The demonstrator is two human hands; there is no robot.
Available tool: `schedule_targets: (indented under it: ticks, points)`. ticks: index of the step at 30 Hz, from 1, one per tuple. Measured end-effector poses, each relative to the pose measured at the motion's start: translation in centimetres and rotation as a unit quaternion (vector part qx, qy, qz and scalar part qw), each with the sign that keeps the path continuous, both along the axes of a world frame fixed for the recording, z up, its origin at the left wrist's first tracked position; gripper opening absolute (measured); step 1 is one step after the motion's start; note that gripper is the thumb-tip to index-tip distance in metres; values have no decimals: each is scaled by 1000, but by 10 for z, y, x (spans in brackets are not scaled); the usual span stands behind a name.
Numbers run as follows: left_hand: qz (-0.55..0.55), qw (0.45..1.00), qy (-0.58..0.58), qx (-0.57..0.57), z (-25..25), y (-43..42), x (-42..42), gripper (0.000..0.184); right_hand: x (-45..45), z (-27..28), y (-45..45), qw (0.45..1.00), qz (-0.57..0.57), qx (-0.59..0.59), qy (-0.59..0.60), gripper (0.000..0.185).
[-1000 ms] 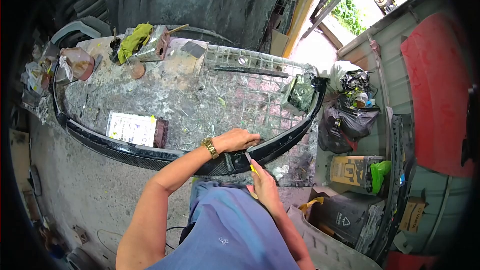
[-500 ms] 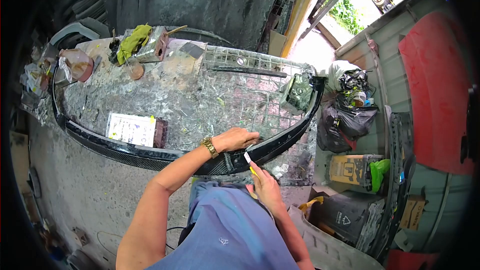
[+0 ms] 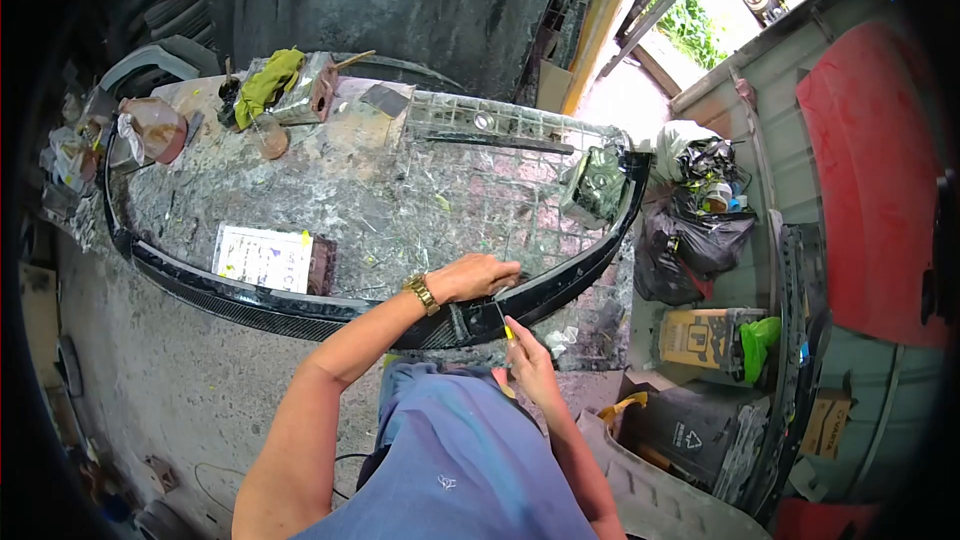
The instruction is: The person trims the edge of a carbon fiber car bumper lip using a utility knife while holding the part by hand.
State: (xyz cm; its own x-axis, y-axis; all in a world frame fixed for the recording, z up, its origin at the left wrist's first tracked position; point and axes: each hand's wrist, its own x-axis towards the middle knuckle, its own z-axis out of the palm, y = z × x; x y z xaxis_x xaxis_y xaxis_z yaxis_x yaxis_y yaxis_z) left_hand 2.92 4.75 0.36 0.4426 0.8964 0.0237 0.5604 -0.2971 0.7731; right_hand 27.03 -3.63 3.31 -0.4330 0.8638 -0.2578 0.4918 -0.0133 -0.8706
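Note:
A long curved black car bumper lip (image 3: 240, 314), with carbon-fibre weave along its outer face, lies along the near side of the worktable (image 3: 385, 225). My left hand (image 3: 475, 278), wearing a gold watch, is closed over the lip's inner edge right of centre; its fingertips are partly hidden. Just below and to the right, my right hand (image 3: 533, 365) grips what looks like a yellow-handled utility knife (image 3: 509, 331). The thin blade points up and away from me, its tip against the lip beside my left hand.
A metal can (image 3: 265, 258) with a white label lies inside the curve. A yellow-green cloth (image 3: 268, 88), a pinkish container (image 3: 155, 130) and a dark strip (image 3: 500, 143) rest farther back. Black rubbish bags (image 3: 695, 240) and a cardboard box (image 3: 705, 338) stand to the right.
My right hand has shifted slightly down and turned the knife, so the blade, broad and bright before, now shows as a thin dark line. My left hand has hardly moved.

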Motion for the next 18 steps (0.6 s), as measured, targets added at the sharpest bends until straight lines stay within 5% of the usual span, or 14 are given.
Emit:
schedule_targets:
  ticks: [1, 2, 10, 18]
  points:
    - [1, 1000, -6, -2, 0, 0, 0, 23, 2, 2, 1, 987, -42, -152, 42, 45]
    - [2, 1000, -12, -3, 0, 0, -1, 23, 3, 3, 1, 987, -41, -152, 42, 45]
    - [8, 1000, -7, 4, -4, 1, 1, 23, -2, 11, -3, 988, 76, 124, -60, 45]
    - [13, 1000, -7, -11, -6, 3, -1, 27, -10, 20, 1, 975, 92, 116, -166, 47]
